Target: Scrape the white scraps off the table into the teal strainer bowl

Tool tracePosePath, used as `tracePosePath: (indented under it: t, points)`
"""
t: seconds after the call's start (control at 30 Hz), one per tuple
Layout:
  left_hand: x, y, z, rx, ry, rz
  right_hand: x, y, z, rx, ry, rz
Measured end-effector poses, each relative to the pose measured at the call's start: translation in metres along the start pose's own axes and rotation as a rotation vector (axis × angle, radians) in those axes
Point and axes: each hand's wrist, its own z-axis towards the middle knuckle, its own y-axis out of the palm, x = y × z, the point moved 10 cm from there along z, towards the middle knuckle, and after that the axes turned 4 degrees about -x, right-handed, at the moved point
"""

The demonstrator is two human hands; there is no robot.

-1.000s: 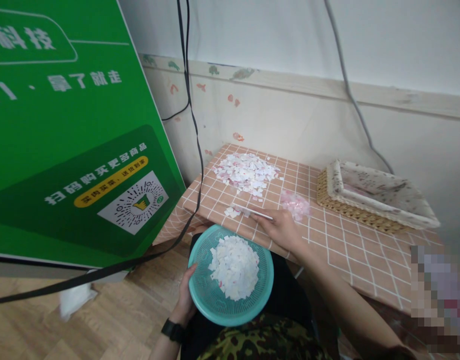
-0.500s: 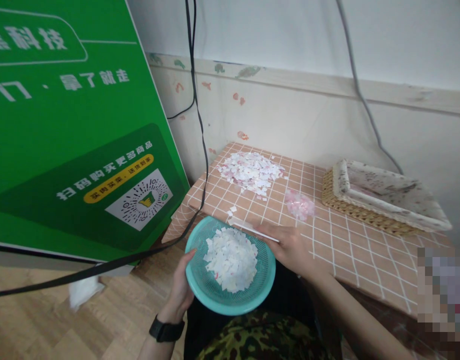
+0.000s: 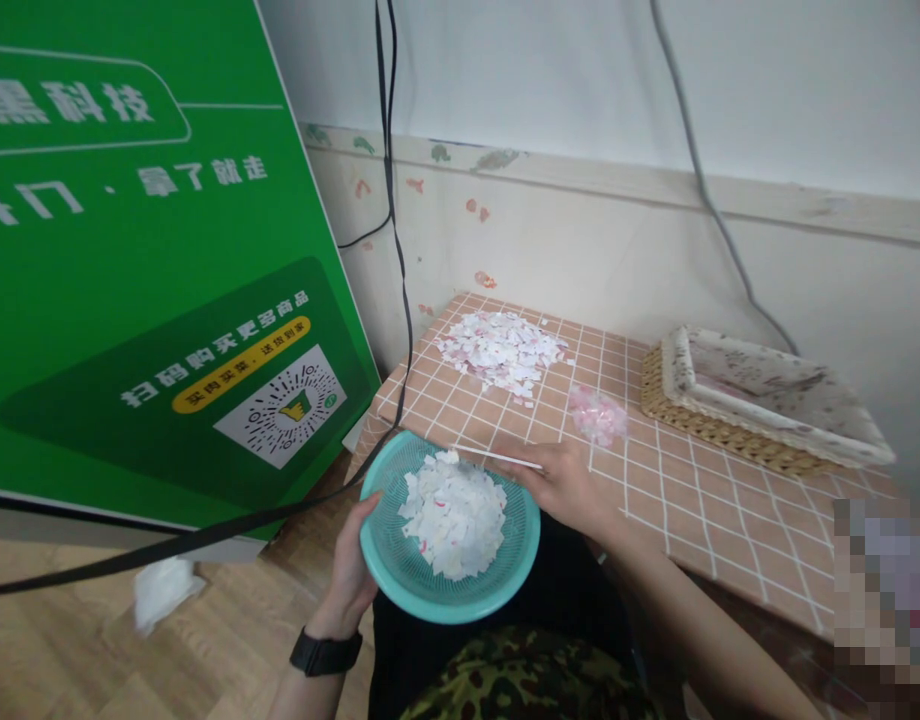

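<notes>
My left hand (image 3: 355,560) grips the left rim of a turquoise plastic colander (image 3: 377,570), its thumb over the edge. Small cut scraps of white paper (image 3: 456,520), a few with pink marks, are heaped inside the colander. In my right hand (image 3: 561,480) is a thin, flat piece with a white edge (image 3: 505,459), held over the colander's far rim; I cannot make out its exact kind. Beyond it, a wide pile of similar paper scraps (image 3: 501,350) lies on the table. A clear bag of pink bits (image 3: 597,415) lies right of that pile.
A brown checked cloth (image 3: 655,500) covers the table against the wall. On its right stands a cloth-lined wicker basket (image 3: 737,440). A black cable (image 3: 406,320) hangs left of the table, before a green printed cabinet (image 3: 130,300). White crumpled stuff (image 3: 164,590) lies on the floor.
The flat piece in my right hand has moved from the table's edge to over the colander's rim. The few loose scraps beside that edge no longer show there. The colander has shifted slightly left.
</notes>
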Motion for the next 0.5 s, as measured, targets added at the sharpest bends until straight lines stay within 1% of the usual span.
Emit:
tracePosePath:
  t: [0.07, 0.13, 0.17, 0.2, 0.27, 0.37, 0.43, 0.5]
  points:
    - [0.000, -0.003, 0.001, 0.012, 0.005, -0.002, 0.009, -0.016, 0.003, 0.075, 0.077, -0.054]
    - [-0.001, -0.006, 0.002, 0.023, 0.017, -0.005, 0.026, -0.041, 0.011, 0.205, 0.191, -0.195]
    - [-0.002, -0.007, 0.004, 0.029, 0.018, -0.008, 0.033, -0.051, 0.017, 0.245, 0.237, -0.261]
    - [-0.005, -0.008, 0.005, 0.035, 0.014, -0.010, 0.039, -0.057, 0.025, 0.245, 0.256, -0.307]
    - [-0.012, -0.012, 0.007, 0.051, 0.000, -0.014, 0.044, -0.061, 0.046, 0.187, 0.214, -0.339]
    - [-0.026, -0.017, 0.010, 0.072, -0.012, -0.010, 0.043, -0.057, 0.068, 0.041, 0.133, -0.351]
    - [-0.039, -0.021, 0.013, 0.076, -0.039, -0.006, 0.043, -0.057, 0.074, -0.025, 0.124, -0.362]
    - [-0.052, -0.024, 0.015, 0.070, -0.060, -0.005, 0.043, -0.062, 0.075, -0.056, 0.138, -0.373]
